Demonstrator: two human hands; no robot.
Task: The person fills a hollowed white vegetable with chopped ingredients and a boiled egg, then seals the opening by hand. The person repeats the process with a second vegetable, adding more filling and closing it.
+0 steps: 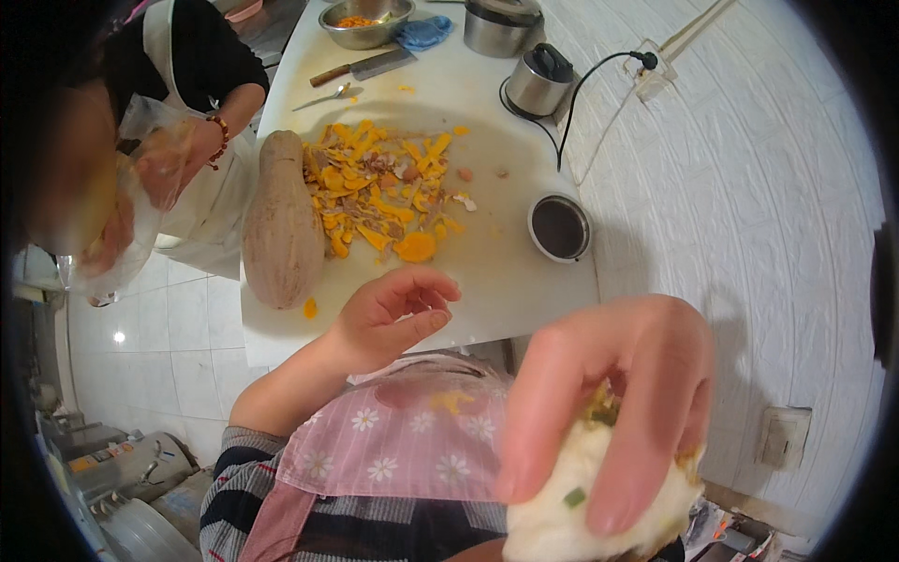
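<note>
My right hand (632, 372) is close to the camera, its fingers gripping a piece of white steamed bread (562, 506) with green scallion bits and a browned filling or crust. Part of that bread is covered by the fingers or cut off by the lower picture edge. My left hand (397, 316) hovers over the near edge of the white table (491, 302), loosely curled and holding nothing. Just beyond it lies a heap of orange pumpkin peelings (379, 190) mixed with eggshell pieces. A whole long tan pumpkin (284, 225) rests left of the heap.
A cleaver (372, 67), a spoon (323, 97) and a steel bowl (365, 24) lie farther back. Along the wall stand a corded steel appliance (537, 84) and a round dark-faced dish or lid (560, 227). On the left, a co-worker's hand (168, 165) holds a clear plastic bag.
</note>
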